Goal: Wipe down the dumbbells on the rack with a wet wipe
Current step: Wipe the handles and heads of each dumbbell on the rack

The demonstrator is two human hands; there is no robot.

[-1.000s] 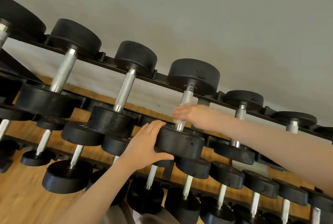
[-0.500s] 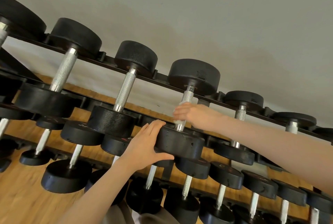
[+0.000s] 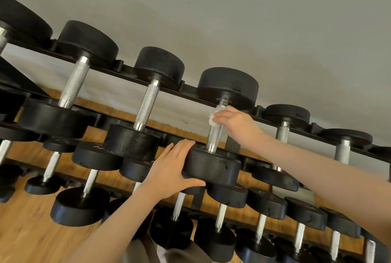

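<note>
Dumbbell rack [image 3: 190, 90], top tier: black metal rails running from 10 o'clock down to 3 o'clock, heads seated in notched cradles.

Dumbbell [image 3: 220, 127] at frame centre: two round black heads, rubbery and scuffed; far head at 12 o'clock of the handle, near head at 6 o'clock, pitted along its rim. Knurled steel handle [image 3: 214, 136] between them, bright, cylindrical, smooth collars at both ends.

Wet wipe [image 3: 212, 118]: white, crumpled, pressed to the upper part of that handle, just under the far head.

Right hand [image 3: 234, 124]: fingers curled round the handle with the wipe pinched beneath them; forearm entering from 4 o'clock.

Left hand [image 3: 172, 167]: fingers straight and close together, laid flat against the side of the near head, thumb spread under its lower edge; forearm entering from 7 o'clock.

Neighbouring dumbbell [image 3: 146, 106] at 9 o'clock: same pattern, handle bare, near head just beside the left fingertips. Smaller dumbbell [image 3: 282, 136] at 3 o'clock, apart from the right wrist.

Lower tiers: rows of smaller black dumbbells, close-packed, narrow gaps between heads.

Lower handle length below the right hand uncovered. Wooden floor [image 3: 25, 231] at 8 o'clock; plain grey wall [image 3: 254, 19] behind the rack.
</note>
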